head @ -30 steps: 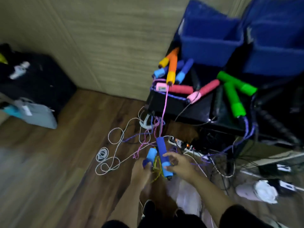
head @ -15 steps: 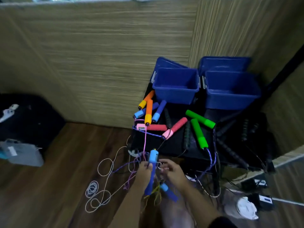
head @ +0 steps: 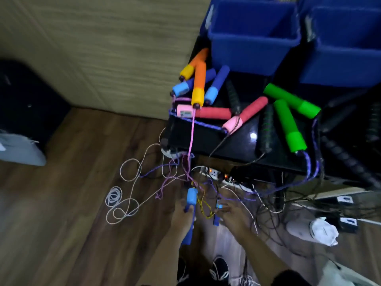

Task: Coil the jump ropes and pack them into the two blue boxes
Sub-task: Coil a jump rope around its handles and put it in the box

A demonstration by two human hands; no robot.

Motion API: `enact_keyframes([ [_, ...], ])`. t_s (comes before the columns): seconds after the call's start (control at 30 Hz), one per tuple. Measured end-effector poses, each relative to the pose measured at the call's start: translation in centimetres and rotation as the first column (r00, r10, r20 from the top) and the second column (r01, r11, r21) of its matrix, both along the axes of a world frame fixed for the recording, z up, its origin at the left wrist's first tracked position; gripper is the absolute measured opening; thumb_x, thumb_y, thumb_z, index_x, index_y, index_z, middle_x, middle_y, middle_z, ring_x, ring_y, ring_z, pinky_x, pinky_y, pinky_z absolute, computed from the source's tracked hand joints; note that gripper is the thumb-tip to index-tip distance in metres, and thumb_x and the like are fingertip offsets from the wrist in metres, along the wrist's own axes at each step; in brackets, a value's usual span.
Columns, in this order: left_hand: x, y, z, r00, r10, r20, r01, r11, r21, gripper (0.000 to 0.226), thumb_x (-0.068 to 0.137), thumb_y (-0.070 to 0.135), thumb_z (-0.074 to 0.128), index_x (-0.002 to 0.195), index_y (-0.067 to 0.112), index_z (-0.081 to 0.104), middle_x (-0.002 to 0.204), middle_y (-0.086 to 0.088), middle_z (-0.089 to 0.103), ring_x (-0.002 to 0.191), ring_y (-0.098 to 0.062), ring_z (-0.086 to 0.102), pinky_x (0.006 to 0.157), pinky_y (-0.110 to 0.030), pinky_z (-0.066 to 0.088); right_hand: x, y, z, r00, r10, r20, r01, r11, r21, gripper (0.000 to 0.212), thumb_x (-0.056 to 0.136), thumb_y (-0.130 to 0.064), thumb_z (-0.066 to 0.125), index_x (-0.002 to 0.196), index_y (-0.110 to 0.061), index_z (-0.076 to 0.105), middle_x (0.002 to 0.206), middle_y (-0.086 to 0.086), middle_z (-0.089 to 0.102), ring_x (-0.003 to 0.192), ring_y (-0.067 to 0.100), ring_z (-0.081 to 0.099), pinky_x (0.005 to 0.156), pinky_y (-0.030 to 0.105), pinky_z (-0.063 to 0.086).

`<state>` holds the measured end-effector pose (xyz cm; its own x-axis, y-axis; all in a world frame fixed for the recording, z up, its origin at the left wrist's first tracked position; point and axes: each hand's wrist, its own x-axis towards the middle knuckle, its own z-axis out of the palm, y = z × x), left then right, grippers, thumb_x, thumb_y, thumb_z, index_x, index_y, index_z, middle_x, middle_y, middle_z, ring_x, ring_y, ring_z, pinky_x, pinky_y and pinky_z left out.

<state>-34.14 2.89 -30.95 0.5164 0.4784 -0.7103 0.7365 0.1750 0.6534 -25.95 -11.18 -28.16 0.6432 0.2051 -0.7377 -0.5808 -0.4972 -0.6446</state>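
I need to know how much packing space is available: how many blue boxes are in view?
2. One blue box stands at the back of the black table, behind the orange handles; the second blue box sits beside it, partly cut off by the frame's right edge.

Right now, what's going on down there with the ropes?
A person stands over a tangle of cords on the wooden floor. The left hand grips one blue jump rope handle; the right hand holds the matching blue handle, with a yellow cord looping between them. Nothing is coiled yet. Orange, blue, pink and green handles lie on the black table, and both blue boxes look empty.
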Motion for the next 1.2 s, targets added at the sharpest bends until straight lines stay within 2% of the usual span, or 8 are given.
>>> enact_keyframes([
  [0.1, -0.1, 0.1, -8.5, 0.999, -0.016, 0.036, 0.015, 1.000, 0.025, 0.032, 0.097, 0.014, 0.051, 0.127, 0.016, 0.044, 0.073, -0.008, 0.061, 0.055, -0.018, 0.056, 0.056, -0.029, 0.047, 0.1, -0.2, -7.6, 0.997, -0.042, 0.063, 0.044, 0.999, -0.020, 0.027, 0.088, 0.008, 0.053, 0.084, -0.019, 0.051, 0.077, -0.009, 0.046, 0.067, 0.003, 0.045, 0.071, 0.025, 0.046],
  [0.23, 0.5, -0.1, -21.1, 0.992, 0.012, 0.128, -0.005, 0.998, -0.059, 0.047, 0.097, 0.005, 0.049, 0.140, 0.021, 0.037, 0.066, -0.006, 0.055, 0.049, -0.016, 0.052, 0.050, -0.027, 0.045, 0.1, -0.6, -21.5, 0.989, -0.148, -0.016, 0.148, 0.989, 0.014, 0.037, 0.079, 0.029, 0.047, 0.088, -0.007, 0.050, 0.073, 0.005, 0.048, 0.047, -0.003, 0.052, 0.056, 0.022, 0.043],
  [0.43, 3.3, -0.3, -38.2, 0.973, -0.093, 0.213, 0.111, 0.991, -0.075, 0.045, 0.092, -0.013, 0.046, 0.120, 0.023, 0.047, 0.083, -0.013, 0.056, 0.051, -0.001, 0.050, 0.052, -0.016, 0.043, 2.3, -2.2, -42.2, 0.971, -0.240, -0.004, 0.240, 0.971, 0.001, 0.053, 0.047, 0.022, 0.074, 0.090, -0.004, 0.056, 0.072, 0.008, 0.059, 0.053, 0.007, 0.054, 0.050, 0.012, 0.044],
  [0.6, 6.8, 2.2, -46.0, 0.925, -0.294, 0.242, 0.311, 0.950, -0.035, 0.041, 0.090, -0.017, 0.042, 0.113, 0.017, 0.049, 0.081, -0.016, 0.046, 0.044, 0.001, 0.043, 0.047, -0.014, 0.036, 3.3, -3.3, -54.7, 0.991, -0.032, 0.126, 0.047, 0.992, -0.119, 0.054, 0.066, 0.014, 0.073, 0.109, -0.013, 0.056, 0.106, 0.011, 0.055, 0.096, 0.023, 0.051, 0.083, 0.038, 0.046],
  [0.7, 8.3, 3.5, -47.6, 0.924, -0.301, 0.236, 0.310, 0.951, -0.001, 0.035, 0.093, -0.011, 0.043, 0.105, 0.020, 0.053, 0.068, -0.006, 0.043, 0.052, -0.011, 0.041, 0.052, -0.025, 0.033, 3.2, -2.6, -55.3, 0.976, 0.121, 0.184, -0.094, 0.984, -0.150, 0.056, 0.062, -0.002, 0.078, 0.110, -0.023, 0.059, 0.102, 0.004, 0.055, 0.097, 0.022, 0.053, 0.083, 0.033, 0.047],
  [0.83, 8.0, 3.3, -45.7, 0.885, -0.389, 0.255, 0.400, 0.916, 0.009, 0.029, 0.095, -0.010, 0.041, 0.108, 0.013, 0.051, 0.060, 0.000, 0.036, 0.037, 0.001, 0.035, 0.044, -0.014, 0.028, 3.4, -2.1, -52.6, 0.987, 0.012, 0.161, -0.023, 0.998, 0.067, 0.053, 0.056, -0.003, 0.081, 0.098, -0.030, 0.065, 0.104, 0.011, 0.062, 0.085, 0.021, 0.060, 0.075, 0.040, 0.057],
  [1.0, 6.4, 1.0, -36.8, 0.880, -0.347, 0.324, 0.361, 0.932, 0.019, 0.024, 0.093, 0.001, 0.049, 0.114, 0.008, 0.056, 0.080, -0.004, 0.047, 0.052, 0.000, 0.045, 0.054, -0.010, 0.036, 2.3, -1.5, -38.5, 0.999, -0.029, -0.030, 0.035, 0.976, 0.214, 0.050, 0.073, 0.016, 0.069, 0.107, -0.020, 0.062, 0.076, 0.000, 0.066, 0.060, 0.004, 0.065, 0.051, 0.019, 0.051],
  [1.2, 2.7, -1.4, -21.6, 0.903, -0.275, 0.332, 0.303, 0.952, -0.035, 0.037, 0.091, 0.012, 0.051, 0.101, 0.046, 0.062, 0.111, -0.014, 0.063, 0.094, -0.026, 0.061, 0.085, -0.042, 0.049, -0.6, -2.7, -19.0, 0.997, 0.011, -0.072, 0.009, 0.963, 0.269, 0.051, 0.073, 0.023, 0.062, 0.111, -0.011, 0.059, 0.071, -0.002, 0.066, 0.059, 0.000, 0.065, 0.052, 0.018, 0.051],
])
